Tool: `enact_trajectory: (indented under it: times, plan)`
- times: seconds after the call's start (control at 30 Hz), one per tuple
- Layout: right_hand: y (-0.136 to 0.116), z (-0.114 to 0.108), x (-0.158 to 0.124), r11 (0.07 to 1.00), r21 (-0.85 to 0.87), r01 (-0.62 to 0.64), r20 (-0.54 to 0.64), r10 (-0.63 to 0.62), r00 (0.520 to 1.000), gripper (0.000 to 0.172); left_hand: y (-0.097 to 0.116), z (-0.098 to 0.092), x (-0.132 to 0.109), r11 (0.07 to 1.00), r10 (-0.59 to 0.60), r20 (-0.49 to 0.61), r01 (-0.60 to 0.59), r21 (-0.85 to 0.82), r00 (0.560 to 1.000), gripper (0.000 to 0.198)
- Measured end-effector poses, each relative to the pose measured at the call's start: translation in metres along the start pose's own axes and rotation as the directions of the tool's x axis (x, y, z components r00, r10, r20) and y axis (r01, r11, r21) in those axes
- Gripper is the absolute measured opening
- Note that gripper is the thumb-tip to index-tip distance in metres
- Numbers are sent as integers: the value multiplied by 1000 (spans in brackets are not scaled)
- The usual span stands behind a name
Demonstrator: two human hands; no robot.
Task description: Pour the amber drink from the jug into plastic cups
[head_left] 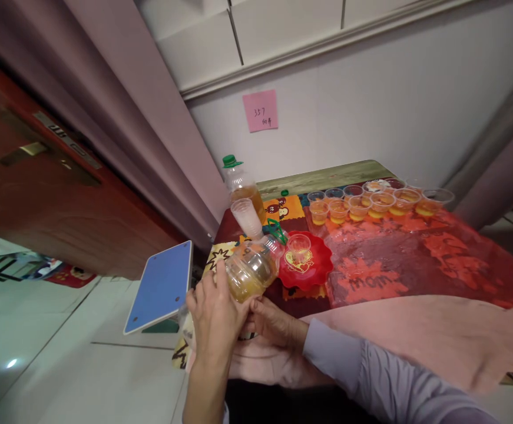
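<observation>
At the far left stands a brown door; beside the table's corner a blue board leans; next comes the left hand, its fingers wrapped over the wide base of a clear plastic bottle, which lies tipped on its side above the table edge, neck pointing right, amber liquid pooled along its lower wall; the right hand in a lavender sleeve grips the same base from underneath, so both hands are closed on it; the bottle looks light and thin-walled, likely to dent under a hard squeeze and to shift its weight as the liquid slides, and smooth enough to slip, so the ribbed lower body is probably the best place to hold it; behind it stand a green-capped bottle and a stack of cups; just beside the tipped neck an empty small cup sits on a red plate; further right, filled cups stand in rows on the red tablecloth.
</observation>
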State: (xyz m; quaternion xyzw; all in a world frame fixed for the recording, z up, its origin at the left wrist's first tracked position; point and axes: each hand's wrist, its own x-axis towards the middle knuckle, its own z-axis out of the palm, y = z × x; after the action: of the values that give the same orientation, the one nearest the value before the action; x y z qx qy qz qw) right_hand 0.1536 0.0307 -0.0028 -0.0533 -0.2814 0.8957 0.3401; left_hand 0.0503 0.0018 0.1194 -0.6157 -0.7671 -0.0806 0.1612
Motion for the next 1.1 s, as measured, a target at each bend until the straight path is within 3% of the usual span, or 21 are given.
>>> enact_trajectory:
  times: [0.33,0.63,0.93,1.1]
  plan:
    - [-3,3,-2,998,51,38,18,-39,999,69,6,-6,4,996,84,-21,-83,31,996,88]
    - [-4,8,-2,993,98,62,45,-67,997,58,10,-10,8,995,94,-8,-93,24,996,94]
    - [-5,11,-4,990,143,11,24,-15,1000,60,16,-10,12,991,113,-17,-112,66,993,95]
    - [-7,13,-5,988,154,-3,32,-2,999,61,20,-18,16,989,103,46,-107,106,994,101]
